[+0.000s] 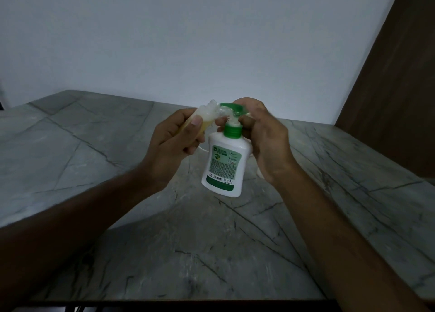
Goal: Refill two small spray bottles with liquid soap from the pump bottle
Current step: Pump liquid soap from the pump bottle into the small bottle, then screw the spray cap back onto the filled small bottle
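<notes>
A white pump bottle (223, 163) with a green collar and green pump head is held above the marble table, tilted slightly. My right hand (263, 137) grips it around the neck and pump head. My left hand (174, 142) holds a small clear spray bottle (207, 113) with yellowish liquid inside, tilted so its open neck meets the green pump nozzle. Foamy soap shows around the nozzle and the small bottle's mouth. Most of the small bottle is hidden by my fingers. A second small bottle is not visible.
The grey marble table (117, 158) spreads under both hands, its front edge near the bottom of the view. A plain white wall (188, 41) stands behind it, and a brown wooden panel (400, 88) rises at the right. Something pale shows behind my right wrist.
</notes>
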